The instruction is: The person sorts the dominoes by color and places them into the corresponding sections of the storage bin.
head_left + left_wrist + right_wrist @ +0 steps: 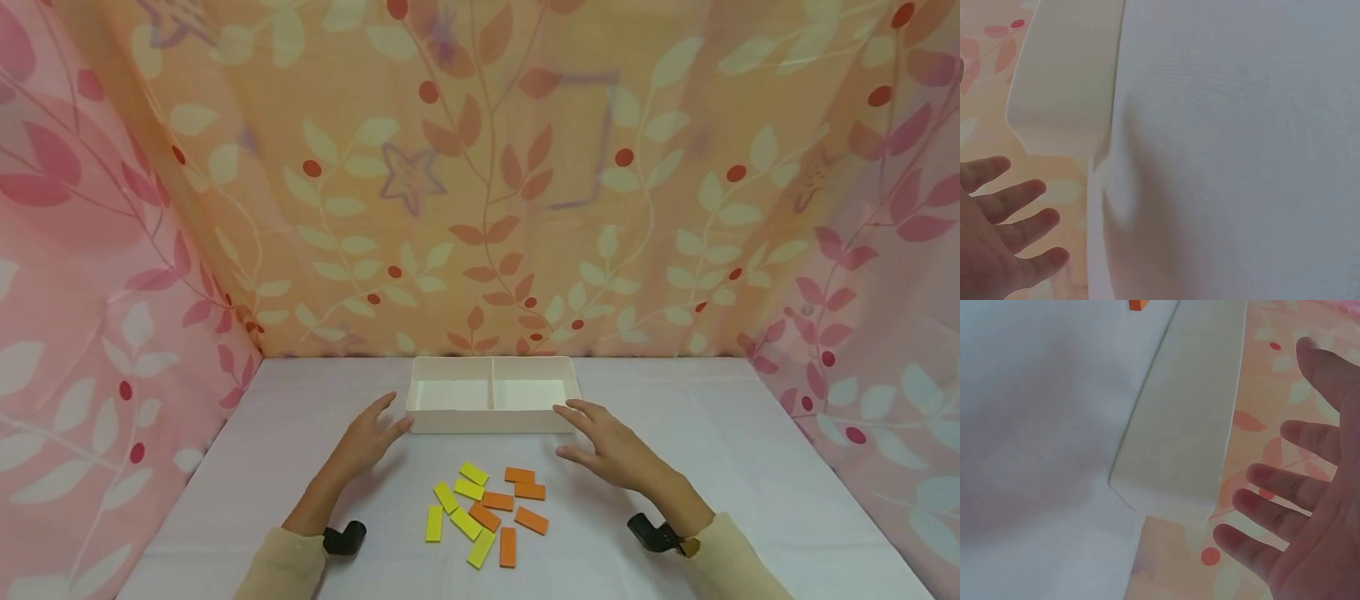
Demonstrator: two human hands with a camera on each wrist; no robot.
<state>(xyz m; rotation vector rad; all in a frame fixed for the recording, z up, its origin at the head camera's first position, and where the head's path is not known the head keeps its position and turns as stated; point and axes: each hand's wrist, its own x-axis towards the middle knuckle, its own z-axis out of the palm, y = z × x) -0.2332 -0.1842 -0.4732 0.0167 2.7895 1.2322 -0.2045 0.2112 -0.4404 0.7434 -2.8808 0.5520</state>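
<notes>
A white two-compartment box [491,422] stands toward the back of the table, with no pieces visible in either compartment. My left hand [367,437] is by the box's left end, fingers spread and holding nothing; whether the thumb touches the box I cannot tell. At the front right corner is my right hand [611,442], its fingers extended and the palm bare in the right wrist view. Nearer me, several flat yellow blocks [466,524] lie loosely on the left of a group, with several orange blocks [507,547] mostly on the right. Neither hand is at the blocks.
White cloth [660,392] covers the table. Patterned curtains [480,208] rise behind it and along both sides. Each wrist carries a black camera mount [345,538]. An orange block [1139,304] shows at the top of the right wrist view.
</notes>
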